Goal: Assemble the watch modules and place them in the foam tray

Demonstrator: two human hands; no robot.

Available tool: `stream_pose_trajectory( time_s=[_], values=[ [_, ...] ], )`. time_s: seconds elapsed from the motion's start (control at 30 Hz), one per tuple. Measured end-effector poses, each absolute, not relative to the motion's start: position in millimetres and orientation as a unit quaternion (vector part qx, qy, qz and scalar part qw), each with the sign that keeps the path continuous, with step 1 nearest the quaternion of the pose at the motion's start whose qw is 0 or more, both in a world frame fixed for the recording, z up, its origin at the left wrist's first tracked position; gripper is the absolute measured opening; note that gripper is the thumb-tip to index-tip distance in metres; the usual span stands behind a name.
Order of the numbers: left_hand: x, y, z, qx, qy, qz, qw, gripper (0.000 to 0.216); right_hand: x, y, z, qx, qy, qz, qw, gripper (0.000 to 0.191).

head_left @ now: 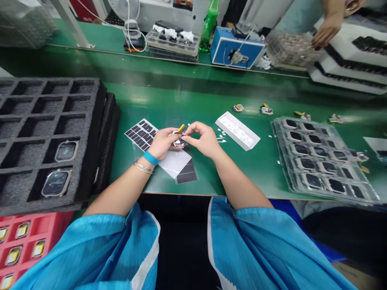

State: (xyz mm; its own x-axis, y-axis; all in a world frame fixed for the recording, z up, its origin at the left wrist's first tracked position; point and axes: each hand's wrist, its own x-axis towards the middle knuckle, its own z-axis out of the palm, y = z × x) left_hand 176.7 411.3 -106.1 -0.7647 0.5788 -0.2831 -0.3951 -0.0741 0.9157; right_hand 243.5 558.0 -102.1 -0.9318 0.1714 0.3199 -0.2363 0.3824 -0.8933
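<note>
From the head camera, the left hand (164,143) and right hand (202,139) close in on a small metal watch case (178,142), held just above the green workbench (136,98). Both hands are nearly shut, with the fingers curled around the case. A thin yellow strip (182,129) stands up from it, and the right hand pinches close beside it, though the fingers hide exactly where they bear. Holding it up in both hands probably steadies so small a part.

A sheet of black rectangular pads (141,135) and a white backing sheet (175,162) lie under the hands, seemingly within easy reach. To the right, a white tray (237,131) holds tiny pieces, and a clear blister tray (323,159) keeps watch bodies apart in separate pockets. On the left, a black foam tray (51,117) seats two finished-looking watches (56,183) in individual cells, likely as protection against scratches. At the top right, a co-worker's hand (326,32) reaches over white trays.
</note>
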Motion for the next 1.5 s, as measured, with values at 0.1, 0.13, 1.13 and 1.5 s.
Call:
stream_pose_trajectory(
  time_s=[0.1,0.13,1.13,1.5],
  values=[
    [173.8,409.6,-105.5,0.076,0.593,0.728,0.337,0.018,244.0,555.2,-101.5,0.038,-0.814,0.556,0.166,0.019],
    [173.4,409.2,-104.9,0.075,0.592,0.727,0.338,0.017,244.1,554.8,-101.9,0.041,-0.816,0.552,0.166,0.019],
    [173.3,407.0,-104.4,0.080,0.536,0.726,0.422,0.024,237.8,559.5,-113.0,-0.023,-0.820,0.528,0.219,0.014],
    [176.2,411.1,-109.4,0.076,0.558,0.726,0.395,0.035,239.5,552.5,-116.4,-0.016,-0.847,0.435,0.305,0.005]
  ],
)
